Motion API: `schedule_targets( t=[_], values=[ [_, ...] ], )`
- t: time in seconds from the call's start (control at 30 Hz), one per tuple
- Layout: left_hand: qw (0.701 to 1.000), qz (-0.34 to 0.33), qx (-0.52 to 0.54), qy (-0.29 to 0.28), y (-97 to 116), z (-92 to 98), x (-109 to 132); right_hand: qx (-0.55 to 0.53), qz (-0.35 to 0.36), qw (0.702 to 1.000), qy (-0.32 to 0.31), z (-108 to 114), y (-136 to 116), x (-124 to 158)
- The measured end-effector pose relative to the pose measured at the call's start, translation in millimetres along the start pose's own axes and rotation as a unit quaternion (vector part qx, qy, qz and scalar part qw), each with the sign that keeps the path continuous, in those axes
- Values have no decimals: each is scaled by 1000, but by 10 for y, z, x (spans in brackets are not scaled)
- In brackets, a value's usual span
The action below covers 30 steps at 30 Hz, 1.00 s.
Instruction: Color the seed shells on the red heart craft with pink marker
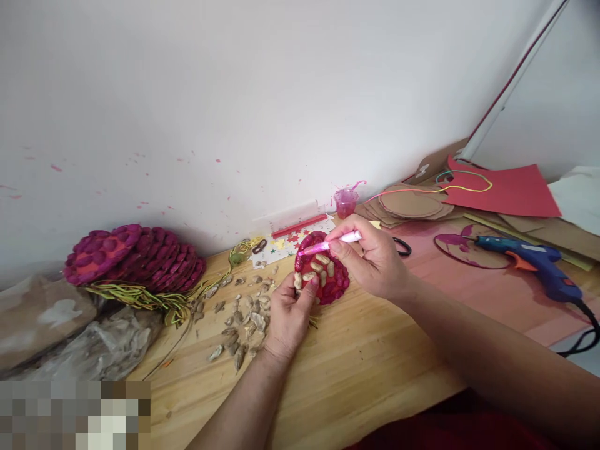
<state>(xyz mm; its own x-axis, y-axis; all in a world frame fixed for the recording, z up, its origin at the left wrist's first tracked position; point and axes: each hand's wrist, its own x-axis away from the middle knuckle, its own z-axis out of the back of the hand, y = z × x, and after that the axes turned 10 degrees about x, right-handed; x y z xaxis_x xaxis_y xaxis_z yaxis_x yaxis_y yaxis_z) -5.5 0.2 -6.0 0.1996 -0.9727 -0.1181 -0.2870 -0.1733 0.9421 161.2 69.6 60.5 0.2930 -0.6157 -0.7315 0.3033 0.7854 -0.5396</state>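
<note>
My left hand grips the near left edge of a round red disc set with peanut shells, thumb on top. Shells along its rim are magenta, while several in the middle and at the left are bare tan. In my right hand is a white-handled paintbrush, pinched between thumb and fingers. The brush's pink tip is at the disc's upper left rim, over the magenta shells. Loose peanut shells lie on the table left of the disc.
Finished-looking magenta discs are stacked at left above yellow-green cords. A cup of pink paint stands by the wall. At right lie a blue glue gun, cardboard rounds and red paper. Crumpled plastic sits lower left.
</note>
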Motion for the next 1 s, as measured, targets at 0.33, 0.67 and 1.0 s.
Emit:
schedule_targets(
  t=[0.33, 0.67, 1.0],
  values=[
    [1000, -4, -15, -4, -13, 1, -4, 28, 16, 999, 14, 17, -18, -4],
    [1000, 13, -6, -6, -5, 8, -1, 20, -8, 1000, 14, -11, 39, -10],
    [1000, 19, -3, -5, -24, 20, -3, 48, 28, 998, 14, -10, 23, -17]
  ],
)
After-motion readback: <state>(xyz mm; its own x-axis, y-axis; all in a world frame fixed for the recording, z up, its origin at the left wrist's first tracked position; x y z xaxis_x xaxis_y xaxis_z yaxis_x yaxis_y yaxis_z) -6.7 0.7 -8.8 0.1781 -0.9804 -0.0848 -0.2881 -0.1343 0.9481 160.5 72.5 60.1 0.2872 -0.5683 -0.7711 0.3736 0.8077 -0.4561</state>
